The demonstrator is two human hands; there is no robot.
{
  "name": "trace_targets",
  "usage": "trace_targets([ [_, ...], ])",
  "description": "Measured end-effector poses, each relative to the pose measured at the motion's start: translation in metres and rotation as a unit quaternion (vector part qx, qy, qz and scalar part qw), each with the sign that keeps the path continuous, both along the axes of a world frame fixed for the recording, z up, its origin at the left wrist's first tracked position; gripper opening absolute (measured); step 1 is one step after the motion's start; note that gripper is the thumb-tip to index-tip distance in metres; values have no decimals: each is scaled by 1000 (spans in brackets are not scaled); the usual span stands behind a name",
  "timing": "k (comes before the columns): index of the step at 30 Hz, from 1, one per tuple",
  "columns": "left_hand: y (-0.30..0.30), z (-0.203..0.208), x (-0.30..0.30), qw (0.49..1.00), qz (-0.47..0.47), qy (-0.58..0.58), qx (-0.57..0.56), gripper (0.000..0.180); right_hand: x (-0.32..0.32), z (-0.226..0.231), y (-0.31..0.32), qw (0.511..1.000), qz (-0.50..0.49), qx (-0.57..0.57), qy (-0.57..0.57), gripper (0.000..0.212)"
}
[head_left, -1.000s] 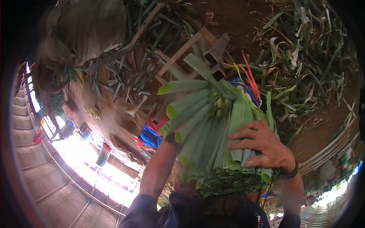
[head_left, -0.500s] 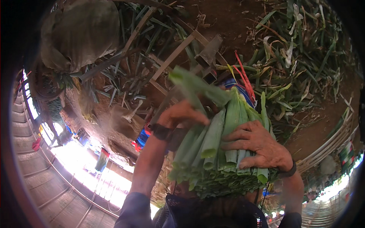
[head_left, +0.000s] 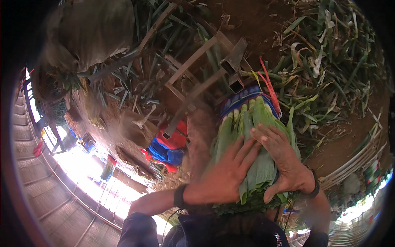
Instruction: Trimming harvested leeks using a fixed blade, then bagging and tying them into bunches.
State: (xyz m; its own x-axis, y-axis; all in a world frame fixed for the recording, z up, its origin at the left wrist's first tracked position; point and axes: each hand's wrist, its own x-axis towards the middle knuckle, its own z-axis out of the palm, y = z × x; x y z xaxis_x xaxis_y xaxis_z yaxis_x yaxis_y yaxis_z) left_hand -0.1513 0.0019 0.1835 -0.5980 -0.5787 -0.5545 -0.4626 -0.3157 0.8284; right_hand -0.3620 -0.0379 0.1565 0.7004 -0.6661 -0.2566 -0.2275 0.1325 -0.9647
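A thick bundle of large green onions [head_left: 258,110] lies in front of my body, with cut green leaf ends facing me. My left hand [head_left: 224,177] rests across the leaves, fingers stretched out and slightly blurred. On the right side of the same bundle lies my right hand [head_left: 283,158], its fingers extended and thumb spread toward me. The two hands' fingertips are close together over the middle. Around the far end of the bundle is a blue striped wrap [head_left: 239,99], with a red strap [head_left: 269,88] rising beside it.
Just beyond the bundle stands a metal frame of square tubes [head_left: 197,88]. Loose onion leaves [head_left: 329,70] are heaped on the ground at right. A red and blue bag [head_left: 169,144] lies at left, and a large cloth-covered sack [head_left: 90,33] at far left.
My left hand has come down from the left and beyond onto the leaves, and the raised leaf is no longer held up. My right hand has shifted slightly, fingers now pointing farther away.
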Motion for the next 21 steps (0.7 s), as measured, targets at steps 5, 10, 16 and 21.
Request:
trace_targets([
  [5, 33, 33, 2, 974, -127, -185, -19, 94, 15, 11, -15, 977, 208, -31, 41, 101],
  [10, 17, 67, 9, 957, -171, -226, -67, 73, 26, 15, -14, 971, 232, -64, 4, 88],
  [16, -59, 63, 49, 977, -183, 31, 107, 23, 25, 16, -10, 972, 231, -52, 1, 69],
  [21, -75, -74, 62, 978, -155, -128, 62, 22, 22, 10, -6, 973, 225, -43, 18, 59],
])
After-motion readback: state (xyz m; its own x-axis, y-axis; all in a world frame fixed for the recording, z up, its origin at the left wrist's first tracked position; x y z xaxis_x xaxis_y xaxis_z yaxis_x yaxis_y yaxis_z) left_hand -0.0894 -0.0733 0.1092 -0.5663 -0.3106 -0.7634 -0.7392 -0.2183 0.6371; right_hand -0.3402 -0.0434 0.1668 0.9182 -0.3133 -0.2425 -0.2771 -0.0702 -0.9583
